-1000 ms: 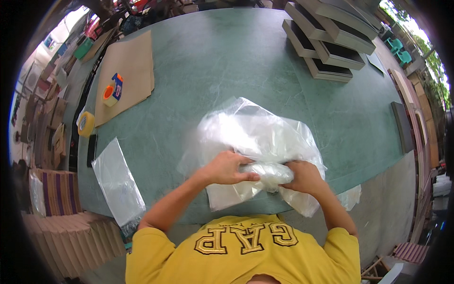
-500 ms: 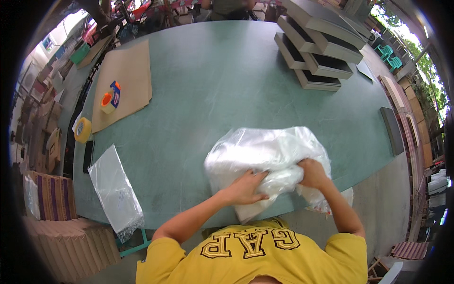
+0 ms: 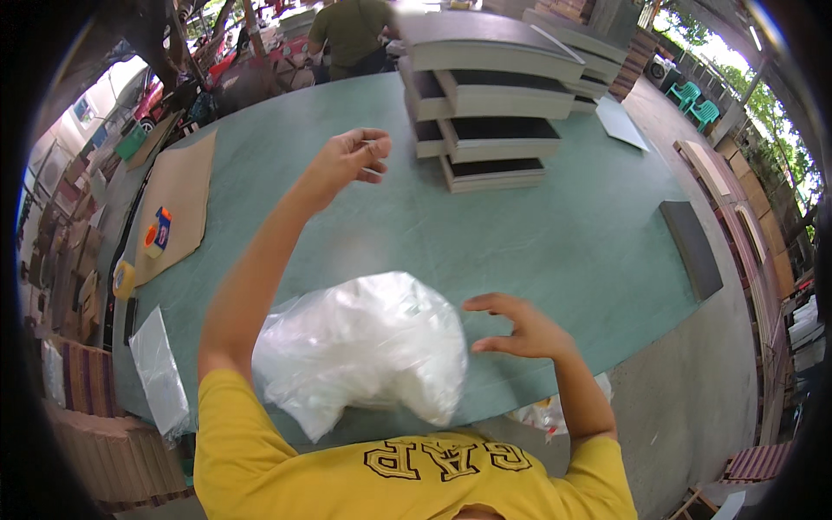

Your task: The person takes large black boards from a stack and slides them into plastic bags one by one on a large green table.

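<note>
A crumpled clear plastic bag bundle [image 3: 364,347] lies on the green table [image 3: 563,251] close to my chest. My left hand [image 3: 351,156] is stretched far forward over the table, fingers loosely curled and holding nothing, just left of a stack of dark flat boards [image 3: 494,113]. My right hand [image 3: 520,329] hovers just right of the bundle, fingers spread, not touching it.
A brown cardboard sheet [image 3: 178,199] with a tape dispenser [image 3: 158,232] lies at the left, a yellow tape roll [image 3: 124,279] and a flat clear bag [image 3: 159,368] near the left edge. A dark panel [image 3: 691,247] lies at the right. A person in a green shirt [image 3: 351,30] stands beyond the table.
Both hands have let go of the plastic bundle. My left arm has swung forward toward the board stack, and my right hand has opened beside the bundle. The view has tilted up.
</note>
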The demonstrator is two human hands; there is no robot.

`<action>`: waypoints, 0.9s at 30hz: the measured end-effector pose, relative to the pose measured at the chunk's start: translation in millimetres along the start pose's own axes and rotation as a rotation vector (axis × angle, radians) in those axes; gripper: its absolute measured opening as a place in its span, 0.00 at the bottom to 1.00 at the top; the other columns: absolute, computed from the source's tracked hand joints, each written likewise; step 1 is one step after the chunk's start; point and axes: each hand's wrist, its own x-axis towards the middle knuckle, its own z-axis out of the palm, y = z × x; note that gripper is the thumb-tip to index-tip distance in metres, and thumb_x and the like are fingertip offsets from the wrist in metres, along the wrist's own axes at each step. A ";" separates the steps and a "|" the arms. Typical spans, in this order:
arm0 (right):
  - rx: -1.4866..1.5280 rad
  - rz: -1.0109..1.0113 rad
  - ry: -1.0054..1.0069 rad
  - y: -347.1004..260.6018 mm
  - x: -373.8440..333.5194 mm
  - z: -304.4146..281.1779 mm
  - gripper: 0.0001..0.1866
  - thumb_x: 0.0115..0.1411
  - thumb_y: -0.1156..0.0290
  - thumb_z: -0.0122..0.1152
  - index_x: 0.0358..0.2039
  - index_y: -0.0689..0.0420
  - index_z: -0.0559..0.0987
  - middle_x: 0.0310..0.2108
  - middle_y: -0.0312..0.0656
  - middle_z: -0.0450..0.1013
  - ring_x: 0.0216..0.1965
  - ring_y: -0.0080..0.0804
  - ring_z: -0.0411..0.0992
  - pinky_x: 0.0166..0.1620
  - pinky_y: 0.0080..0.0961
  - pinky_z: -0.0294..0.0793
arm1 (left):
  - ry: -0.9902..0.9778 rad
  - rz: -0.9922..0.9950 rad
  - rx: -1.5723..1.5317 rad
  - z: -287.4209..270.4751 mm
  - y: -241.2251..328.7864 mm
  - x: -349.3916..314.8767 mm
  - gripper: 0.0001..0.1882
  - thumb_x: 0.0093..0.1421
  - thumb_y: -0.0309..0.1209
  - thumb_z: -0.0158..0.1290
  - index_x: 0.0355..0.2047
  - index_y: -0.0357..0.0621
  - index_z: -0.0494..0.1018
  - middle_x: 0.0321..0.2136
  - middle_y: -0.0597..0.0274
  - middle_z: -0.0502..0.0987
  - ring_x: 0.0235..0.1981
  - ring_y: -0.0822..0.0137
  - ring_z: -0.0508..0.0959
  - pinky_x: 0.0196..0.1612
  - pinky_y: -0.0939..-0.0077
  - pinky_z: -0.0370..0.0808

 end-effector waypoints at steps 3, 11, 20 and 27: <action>0.132 0.325 0.237 48.7 -40.0 -25.6 0.25 0.47 0.67 0.63 0.46 0.59 0.68 0.43 0.42 0.69 0.44 0.30 0.68 0.47 0.26 0.66 | 0.233 -0.219 -0.332 -8.5 -28.6 90.4 0.29 0.53 0.46 0.51 0.45 0.33 0.63 0.41 0.49 0.67 0.38 0.62 0.71 0.38 0.71 0.72; 0.365 0.780 0.256 144.1 -131.4 -45.5 0.21 0.50 0.64 0.60 0.43 0.60 0.71 0.38 0.43 0.72 0.39 0.30 0.70 0.43 0.25 0.68 | 0.149 0.067 -0.641 -42.1 1.2 281.4 0.32 0.53 0.41 0.51 0.51 0.35 0.52 0.43 0.55 0.66 0.40 0.54 0.71 0.42 0.61 0.71; 0.159 0.350 0.395 124.2 17.1 -116.4 0.38 0.46 0.56 0.62 0.54 0.58 0.58 0.51 0.49 0.61 0.51 0.41 0.62 0.49 0.33 0.63 | 0.386 -0.082 -0.333 64.2 35.7 193.2 0.41 0.50 0.30 0.54 0.57 0.49 0.40 0.41 0.54 0.66 0.36 0.61 0.73 0.34 0.55 0.74; 1.397 0.047 0.657 73.1 140.0 -216.9 0.29 0.47 0.58 0.61 0.44 0.61 0.63 0.39 0.47 0.66 0.41 0.38 0.68 0.44 0.37 0.70 | 0.331 0.408 0.136 107.2 41.8 83.9 0.16 0.53 0.34 0.52 0.40 0.41 0.68 0.27 0.64 0.73 0.32 0.73 0.71 0.36 0.77 0.66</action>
